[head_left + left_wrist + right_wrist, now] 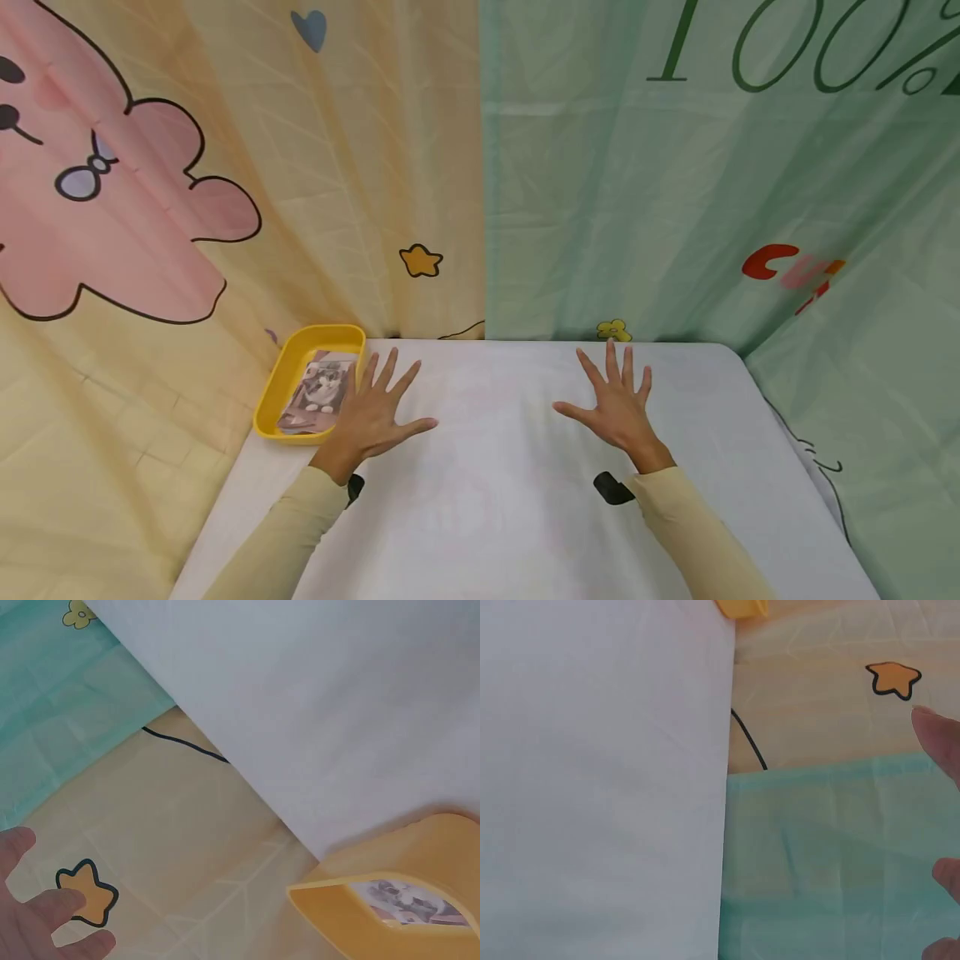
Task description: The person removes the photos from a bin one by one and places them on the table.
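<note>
My left hand (371, 417) is held out with its fingers spread, holding nothing. In the head view it overlaps the right side of a yellow tray (268, 400). Inside the tray lie several flat printed pieces (318, 392), the top one showing a cat picture. The right hand (618, 412), fingers likewise spread wide, is over the right half of the white table and holds nothing. Some fingertips (86, 946) appear at the lower left of the left wrist view. Others (934, 735) show along the right edge of the right wrist view.
A white-covered table (480, 500) spreads under both arms. Behind it hang a cream curtain (360, 208) with cartoon prints and a green curtain (570, 208) with lettering. Dark straps or devices (613, 488) sit at both wrists.
</note>
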